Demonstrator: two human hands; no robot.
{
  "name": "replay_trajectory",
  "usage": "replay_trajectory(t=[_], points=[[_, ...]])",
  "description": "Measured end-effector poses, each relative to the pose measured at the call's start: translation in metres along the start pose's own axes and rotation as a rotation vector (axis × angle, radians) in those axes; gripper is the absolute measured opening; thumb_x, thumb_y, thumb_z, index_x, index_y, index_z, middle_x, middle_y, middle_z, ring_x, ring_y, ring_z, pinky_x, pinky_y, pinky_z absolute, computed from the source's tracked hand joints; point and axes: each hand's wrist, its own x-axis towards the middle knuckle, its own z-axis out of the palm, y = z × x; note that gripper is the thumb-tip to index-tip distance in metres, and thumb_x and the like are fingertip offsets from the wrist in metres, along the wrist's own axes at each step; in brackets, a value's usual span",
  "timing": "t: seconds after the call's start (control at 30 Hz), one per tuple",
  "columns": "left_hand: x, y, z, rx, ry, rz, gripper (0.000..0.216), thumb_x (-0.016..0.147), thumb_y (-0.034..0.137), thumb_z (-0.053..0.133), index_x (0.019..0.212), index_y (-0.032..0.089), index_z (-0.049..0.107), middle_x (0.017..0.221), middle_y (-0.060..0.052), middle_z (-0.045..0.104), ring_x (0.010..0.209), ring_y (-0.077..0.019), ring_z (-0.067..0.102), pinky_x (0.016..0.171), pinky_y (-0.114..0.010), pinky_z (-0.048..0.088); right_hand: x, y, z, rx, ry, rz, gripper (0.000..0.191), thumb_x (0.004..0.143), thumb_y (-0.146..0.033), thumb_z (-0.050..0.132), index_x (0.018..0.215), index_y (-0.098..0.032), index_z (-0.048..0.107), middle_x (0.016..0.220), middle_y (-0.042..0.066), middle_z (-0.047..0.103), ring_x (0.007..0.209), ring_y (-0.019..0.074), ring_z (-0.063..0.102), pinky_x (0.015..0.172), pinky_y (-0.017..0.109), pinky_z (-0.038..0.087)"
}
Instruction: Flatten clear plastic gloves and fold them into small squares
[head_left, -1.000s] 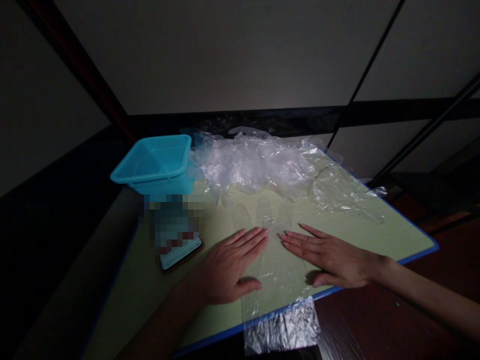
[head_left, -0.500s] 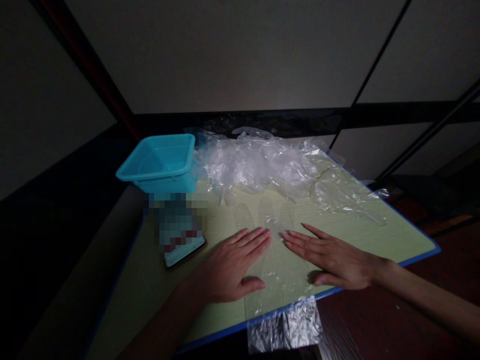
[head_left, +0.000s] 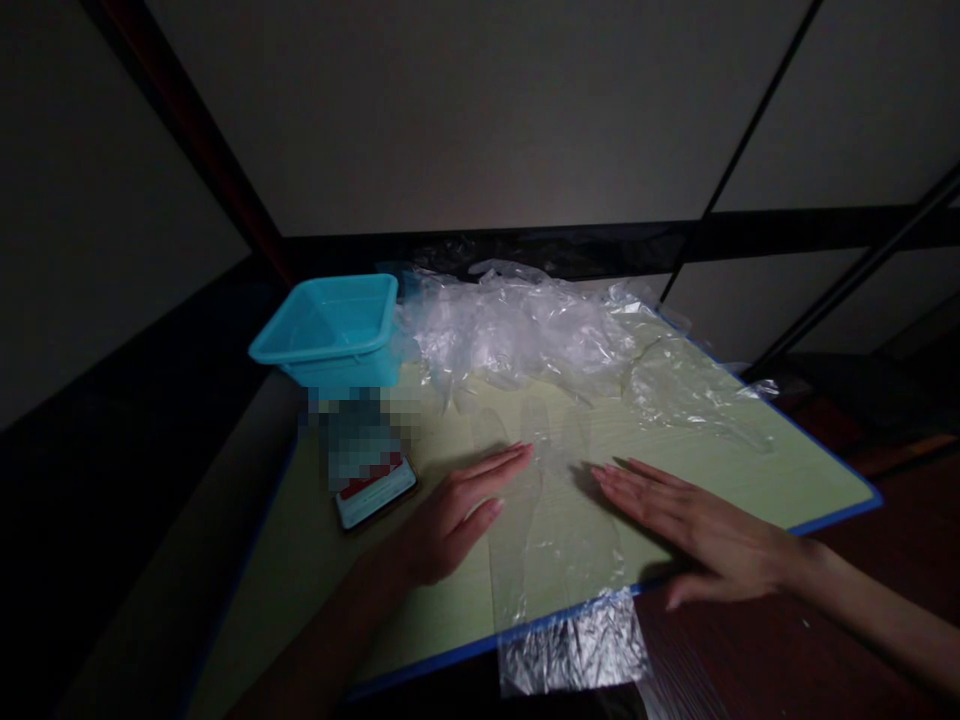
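Observation:
A clear disposable plastic glove (head_left: pixel 559 560) lies flat on the pale green tabletop, fingers pointing away from me. Its crinkled cuff end hangs over the blue front edge. My left hand (head_left: pixel 465 510) is tilted on its side at the glove's left, fingers straight and close together, fingertips over the glove's finger area. On the right, my right hand (head_left: pixel 690 525) hovers palm down beside the glove, fingers outstretched and thumb apart, with its shadow on the table beneath. Neither hand holds anything.
A heap of crumpled clear plastic gloves (head_left: pixel 517 325) spreads along the table's back to the right. A turquoise plastic basket (head_left: pixel 330 345) stands at the back left. In front of it lies a phone (head_left: pixel 379 490), partly blurred. Wall panels rise behind the table (head_left: pixel 795 480).
Both hands have lifted from the glove and moved apart. My left hand has turned onto its side; my right hand has shifted right. The glove stays flat in place.

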Motion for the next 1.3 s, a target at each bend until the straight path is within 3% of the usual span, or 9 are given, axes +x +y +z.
replay_trajectory(t=[0.1,0.3,0.43,0.77,1.07,1.23,1.3], points=[[0.0,-0.004,0.0,-0.239,0.042,-0.084,0.045,0.094,0.034,0.026,0.128,0.016,0.048,0.132,-0.006,0.049,0.125,-0.0217,0.041,0.107,-0.039,0.025,-0.004,-0.013,0.003,-0.087,-0.022,-0.053,0.085,0.084,-0.055,0.044,0.143,-0.007,0.005,0.147,0.014,0.014,0.135,0.0238,0.013,0.111,0.043,0.008],[0.003,-0.013,0.007,-0.642,0.022,-0.215,0.055,0.091,0.048,0.028,0.115,0.01,0.06,0.121,-0.012,0.058,0.115,-0.0281,0.051,0.099,-0.044,0.036,0.004,-0.029,0.019,-0.238,0.036,-0.095,0.061,0.09,-0.033,0.044,0.141,-0.01,0.018,0.144,0.01,0.026,0.134,0.0192,0.019,0.111,0.04,0.017],[0.004,-0.012,0.01,-0.61,0.011,-0.266,0.052,0.09,0.048,0.033,0.111,0.011,0.062,0.116,-0.012,0.061,0.109,-0.027,0.056,0.096,-0.043,0.04,0.013,-0.033,0.022,-0.301,0.039,-0.112,0.056,0.09,-0.019,0.043,0.14,-0.008,0.021,0.144,0.01,0.026,0.133,0.0201,0.02,0.108,0.04,0.025],[0.003,-0.004,0.003,-0.493,-0.018,-0.214,0.05,0.092,0.046,0.029,0.113,0.014,0.061,0.117,-0.009,0.062,0.11,-0.024,0.054,0.097,-0.04,0.038,0.021,-0.034,0.023,-0.277,0.106,-0.195,0.052,0.091,-0.026,0.041,0.137,-0.004,0.029,0.139,0.014,0.034,0.131,0.0237,0.025,0.104,0.04,0.034],[0.002,0.0,0.005,-0.24,-0.044,-0.199,0.052,0.092,0.049,0.025,0.111,0.019,0.063,0.114,-0.004,0.063,0.109,-0.0207,0.054,0.097,-0.035,0.036,0.03,-0.033,0.012,0.016,0.035,-0.223,0.053,0.093,-0.03,0.038,0.138,-0.004,0.027,0.137,0.017,0.036,0.13,0.0234,0.028,0.104,0.042,0.033],[0.003,0.0,0.004,-0.162,-0.008,-0.177,0.059,0.091,0.055,0.02,0.111,0.02,0.063,0.113,-0.004,0.064,0.108,-0.0209,0.054,0.096,-0.034,0.035,0.03,-0.031,0.002,0.351,0.136,-0.11,0.049,0.092,-0.025,0.033,0.14,-0.013,0.026,0.139,0.013,0.038,0.128,0.0193,0.033,0.102,0.041,0.036],[0.005,-0.001,0.003,-0.171,-0.048,-0.129,0.068,0.088,0.062,0.016,0.113,0.019,0.062,0.113,-0.007,0.064,0.107,-0.0222,0.055,0.095,-0.034,0.036,0.029,-0.029,-0.001,0.445,0.167,-0.044,0.046,0.093,-0.026,0.032,0.139,-0.018,0.03,0.137,0.011,0.042,0.126,0.0193,0.038,0.1,0.042,0.038]])
